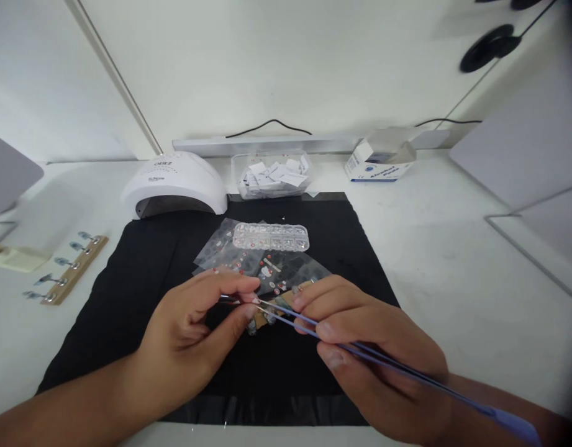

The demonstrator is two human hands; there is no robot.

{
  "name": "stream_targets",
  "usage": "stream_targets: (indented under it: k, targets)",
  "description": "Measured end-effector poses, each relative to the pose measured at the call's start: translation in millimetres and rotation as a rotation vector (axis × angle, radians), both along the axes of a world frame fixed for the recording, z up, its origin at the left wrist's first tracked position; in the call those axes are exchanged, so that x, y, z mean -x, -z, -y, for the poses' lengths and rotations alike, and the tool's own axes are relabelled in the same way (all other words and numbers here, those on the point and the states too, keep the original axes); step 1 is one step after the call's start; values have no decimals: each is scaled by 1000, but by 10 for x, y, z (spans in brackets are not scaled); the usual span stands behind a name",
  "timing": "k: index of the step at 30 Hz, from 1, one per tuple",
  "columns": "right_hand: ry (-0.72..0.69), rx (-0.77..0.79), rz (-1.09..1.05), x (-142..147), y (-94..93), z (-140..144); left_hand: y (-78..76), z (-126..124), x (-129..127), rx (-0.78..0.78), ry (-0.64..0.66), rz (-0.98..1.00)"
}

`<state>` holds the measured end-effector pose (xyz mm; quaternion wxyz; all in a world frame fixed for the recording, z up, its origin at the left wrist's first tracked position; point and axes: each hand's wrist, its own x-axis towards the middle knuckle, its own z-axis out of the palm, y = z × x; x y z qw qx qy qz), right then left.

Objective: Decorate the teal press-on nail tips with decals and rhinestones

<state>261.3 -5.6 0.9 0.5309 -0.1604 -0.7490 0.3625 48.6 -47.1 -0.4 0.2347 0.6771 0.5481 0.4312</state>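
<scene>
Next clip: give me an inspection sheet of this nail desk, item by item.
Surface: white table with a black mat in the middle.
Job's things: blue tweezers in the right hand; small nail piece pinched by the left hand, tweezer tips at it; wooden holder partly hidden under the hands.
Clutter: clear gem box, plastic sachets, nail lamp, tub of paper packets, small cardboard box, wooden rack of nail tips.
Hands: left hand and right hand, both closed in a grip.
Cables: black cable along the back wall.
Surroundings: white walls; no other person seen.
</scene>
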Motion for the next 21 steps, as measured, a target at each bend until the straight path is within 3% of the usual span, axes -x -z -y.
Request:
stream_targets:
  k: [13,18,21]
  targets:
    - [16,48,-6,19,32,4,-41,-30,7,-92,78,-99]
    - [2,55,-18,-6,21,-25,-29,-56,24,-208,154,-100]
    - [-34,20,-13,-33,14,-78,-45,-74,40,-199,206,-103]
